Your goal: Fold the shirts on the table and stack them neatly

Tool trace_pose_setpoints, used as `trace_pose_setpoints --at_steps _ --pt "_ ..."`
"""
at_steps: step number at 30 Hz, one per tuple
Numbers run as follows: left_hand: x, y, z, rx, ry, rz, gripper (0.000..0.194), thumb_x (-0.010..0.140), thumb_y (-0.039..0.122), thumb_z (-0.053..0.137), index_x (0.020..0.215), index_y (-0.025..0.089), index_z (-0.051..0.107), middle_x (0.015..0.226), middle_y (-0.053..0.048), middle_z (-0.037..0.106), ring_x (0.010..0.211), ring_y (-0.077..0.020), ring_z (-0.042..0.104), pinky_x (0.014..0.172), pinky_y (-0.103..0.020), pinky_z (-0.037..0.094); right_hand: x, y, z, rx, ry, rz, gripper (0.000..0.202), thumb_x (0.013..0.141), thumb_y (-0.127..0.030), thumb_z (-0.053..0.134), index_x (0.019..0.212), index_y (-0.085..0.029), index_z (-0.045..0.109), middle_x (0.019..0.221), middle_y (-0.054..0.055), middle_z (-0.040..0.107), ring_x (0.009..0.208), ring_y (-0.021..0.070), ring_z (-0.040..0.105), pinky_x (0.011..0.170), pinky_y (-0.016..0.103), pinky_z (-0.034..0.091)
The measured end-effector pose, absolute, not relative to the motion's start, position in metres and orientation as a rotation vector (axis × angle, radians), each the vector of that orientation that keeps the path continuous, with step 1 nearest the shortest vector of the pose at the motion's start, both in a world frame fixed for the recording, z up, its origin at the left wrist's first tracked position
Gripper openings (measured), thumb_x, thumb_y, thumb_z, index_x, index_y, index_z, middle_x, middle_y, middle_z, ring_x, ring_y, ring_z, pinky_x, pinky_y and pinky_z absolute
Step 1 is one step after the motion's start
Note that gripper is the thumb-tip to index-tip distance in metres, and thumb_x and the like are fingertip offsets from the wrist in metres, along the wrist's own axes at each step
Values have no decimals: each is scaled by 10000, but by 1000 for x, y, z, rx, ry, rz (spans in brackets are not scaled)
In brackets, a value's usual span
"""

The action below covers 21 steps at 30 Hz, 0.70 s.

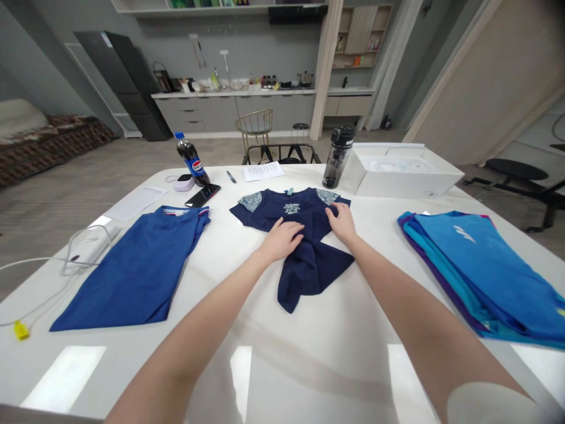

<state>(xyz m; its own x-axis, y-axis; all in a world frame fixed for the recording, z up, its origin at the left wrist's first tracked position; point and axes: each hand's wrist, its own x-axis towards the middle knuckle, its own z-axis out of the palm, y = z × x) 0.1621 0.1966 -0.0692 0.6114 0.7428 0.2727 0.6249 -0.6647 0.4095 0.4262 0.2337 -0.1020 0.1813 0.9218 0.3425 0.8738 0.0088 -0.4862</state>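
Navy tee (315, 228) pts neck-end away, long axis approx. near-far.

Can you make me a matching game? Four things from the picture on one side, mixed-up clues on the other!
Things:
1. navy shirt
2. cola bottle
3. white box
4. stack of clothes

Clues:
A. beside the dark tumbler
B. has a white mark on its blue top piece
C. under the left hand and right hand
D. standing up, with a blue cap

Right pairs: 1-C, 2-D, 3-A, 4-B
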Motion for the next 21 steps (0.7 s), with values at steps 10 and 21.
trace_pose_setpoints --at_steps 10,21 --pt "188 125 -55 2512 1277 504 551 918 238 496 1469 236 510 1476 -123 554 1372 -294 501 1195 -546 311 408 85 -73 -1675 -1968 681 229 870 -442 673 902 -229 751 849 15 742 773 201 654 726 287 464" --pt "155 83 -17 2811 991 498 460 765 23 496 1110 270 673 1402 -51 620 1439 -263 430 1252 -640 -2 367 -6 0 -1283 -2137 442 188 963 -307 575 1053 -243 727 1011 65 702 931 222 656 867 343 492"
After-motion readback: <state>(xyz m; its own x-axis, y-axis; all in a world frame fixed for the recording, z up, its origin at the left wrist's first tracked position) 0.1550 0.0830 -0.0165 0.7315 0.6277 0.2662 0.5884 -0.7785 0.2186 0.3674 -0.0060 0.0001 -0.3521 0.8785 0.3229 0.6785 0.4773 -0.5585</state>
